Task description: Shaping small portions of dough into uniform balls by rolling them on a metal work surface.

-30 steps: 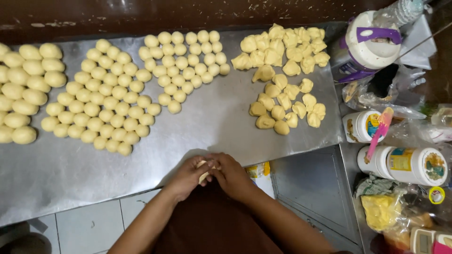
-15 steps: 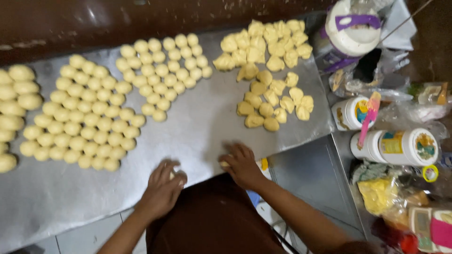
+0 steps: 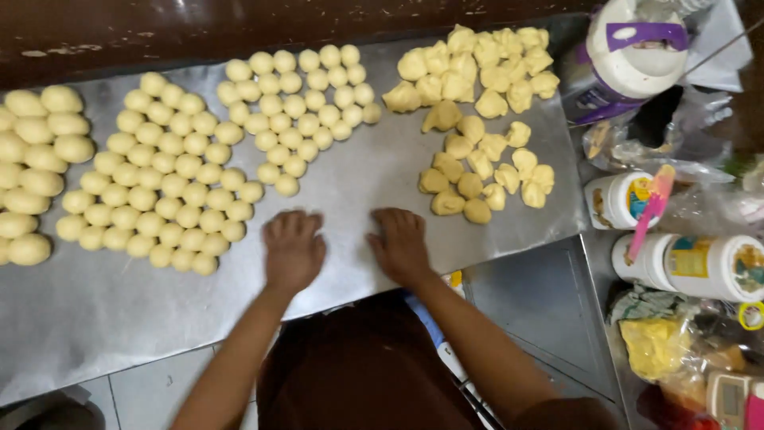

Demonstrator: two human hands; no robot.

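Head view: two flat palms on a dough-covered metal table

Head camera looks straight down on a broad, dull grey sheet-metal table (image 3: 350,191), its surface smooth and faintly scuffed, which suits sticky dough since nothing clings to it. Largest on it are the smooth pale-yellow dough balls (image 3: 171,187), packed in tight rows at the left and centre, probably kept close to save room and show which pieces are finished. At the far left lie bigger oval yellow dough lumps (image 3: 36,159). To the right sits a loose heap of rough, torn yellow dough pieces (image 3: 477,103), angular and uneven, within reach of the right hand. Off the table's right edge stand a large white plastic tub with a purple lid band (image 3: 629,56) and two white cylindrical jars (image 3: 692,267), lying on their sides, with a pink spatula (image 3: 649,211) across one.

Left hand (image 3: 293,251) and right hand (image 3: 399,245) lie palm-down on bare metal, slightly apart, fingers spread; neither visibly grips anything, and whether dough sits under a palm cannot be told
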